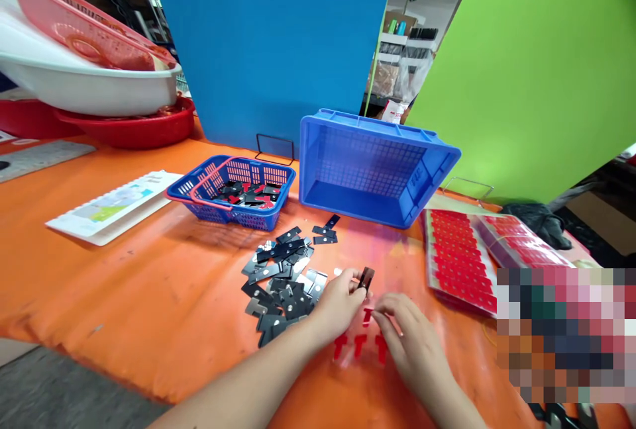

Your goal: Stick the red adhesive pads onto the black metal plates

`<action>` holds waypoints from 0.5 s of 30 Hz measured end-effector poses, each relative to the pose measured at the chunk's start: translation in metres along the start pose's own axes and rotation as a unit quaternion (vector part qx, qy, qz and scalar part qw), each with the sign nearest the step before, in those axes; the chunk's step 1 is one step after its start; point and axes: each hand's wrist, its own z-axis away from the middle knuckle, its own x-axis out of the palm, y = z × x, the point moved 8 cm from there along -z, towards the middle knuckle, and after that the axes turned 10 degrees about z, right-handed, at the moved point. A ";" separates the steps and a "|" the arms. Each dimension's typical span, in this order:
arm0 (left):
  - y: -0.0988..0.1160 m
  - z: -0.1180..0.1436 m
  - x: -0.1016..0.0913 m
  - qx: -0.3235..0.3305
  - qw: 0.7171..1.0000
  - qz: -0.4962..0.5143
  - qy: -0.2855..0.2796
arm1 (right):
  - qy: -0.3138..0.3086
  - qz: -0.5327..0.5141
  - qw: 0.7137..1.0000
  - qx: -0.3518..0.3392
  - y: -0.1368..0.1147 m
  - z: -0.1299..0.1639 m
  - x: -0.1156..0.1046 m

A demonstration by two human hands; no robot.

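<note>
The left hand (340, 300) holds a small black plate (366, 277) upright just above the orange bench (124, 296), its fingers clamped on the plate's lower end. The right hand (410, 336) lies just beside it, thumb and forefinger pinched together on a red T-shaped sticker (368, 315) directly below the plate. The two hands are near each other at the front centre of the bench.

Three further red T-shaped pieces (358, 345) lie flat in a row on the bench between the forearms.

Surrounding items:
- A loose pile of black and grey plates (281, 280) lies just left of the left hand — some pieces overlap.
- A small blue basket with red handles (233, 190) stands behind the pile and contains black plates with red marks.
- A large blue crate (372, 164) lies tipped on its side, open face toward the camera.
- Sheets of red stickers (460, 257) lie to the right of the hands.
- A printed booklet (114, 207) lies at the left.
- White, red and pink basins (89, 78) are stacked at the far left.
- Blue (268, 38) and green (536, 65) panels stand behind the bench.
</note>
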 end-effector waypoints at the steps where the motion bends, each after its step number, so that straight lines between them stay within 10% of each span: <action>1: 0.001 0.001 0.002 0.006 1.000 0.004 -0.010 | 0.030 -0.037 0.999 0.016 0.004 0.000 -0.007; 7: 0.006 0.008 0.018 -0.025 0.991 0.109 -0.079 | 0.129 -0.251 0.953 0.112 0.038 -0.003 -0.011; 15: 0.005 0.024 0.028 -0.117 0.975 0.173 -0.079 | 0.130 -0.248 0.950 0.138 0.048 -0.006 0.003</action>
